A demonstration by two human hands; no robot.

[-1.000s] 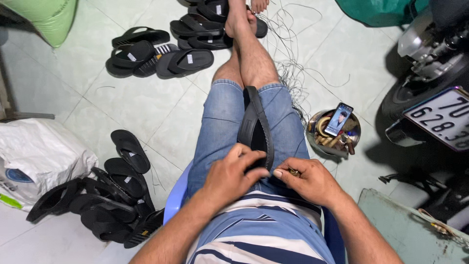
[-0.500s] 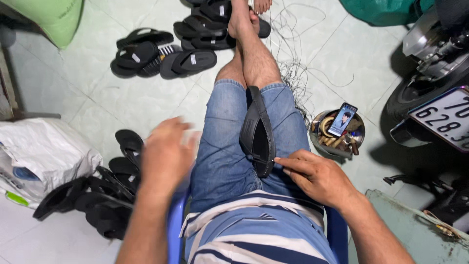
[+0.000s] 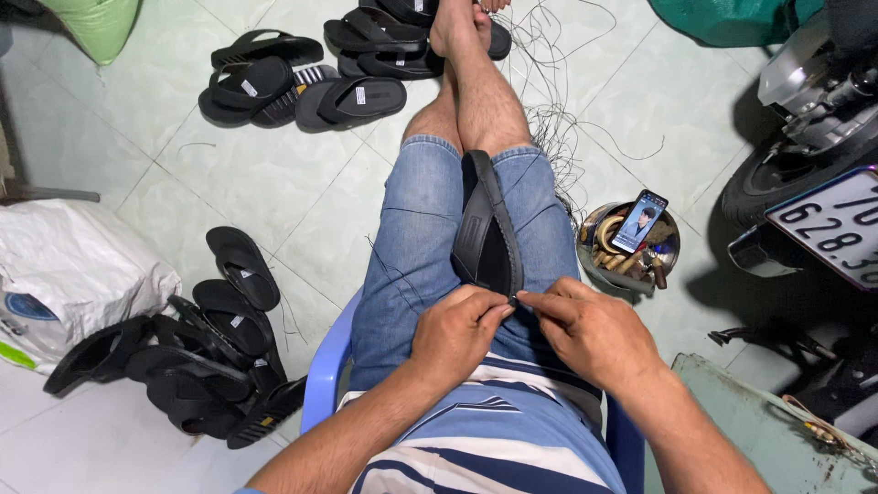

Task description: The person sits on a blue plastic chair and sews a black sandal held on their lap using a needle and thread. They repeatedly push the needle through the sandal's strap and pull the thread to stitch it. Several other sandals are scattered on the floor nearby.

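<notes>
The left hand [image 3: 457,334] had come back from a reach out toward the pile of black sandals [image 3: 183,366] on the floor at the person's left, where it was half a second earlier, and now met the right hand [image 3: 590,334] again at the near end of the black sandal [image 3: 489,233] lying lengthwise along the lap, between the thighs of the denim shorts [image 3: 412,247]. Both hands pinched at the sandal's rear edge: the left grip was clenched, with thumb and fingers closed on the rim, and the right grip was closed fingertip to fingertip at the same spot, perhaps on a fine thread or needle too small to make out. So the work on this sandal looked to be resuming rather than finished.

The person sat on a blue plastic chair [image 3: 325,384]. A metal bowl [image 3: 631,247] of small tools, with a phone [image 3: 640,221] propped in it, stood on the tiled floor just right of the knee, near a parked motorbike [image 3: 805,137]. More sandals [image 3: 311,78] lay beyond the feet among loose threads [image 3: 558,101].
</notes>
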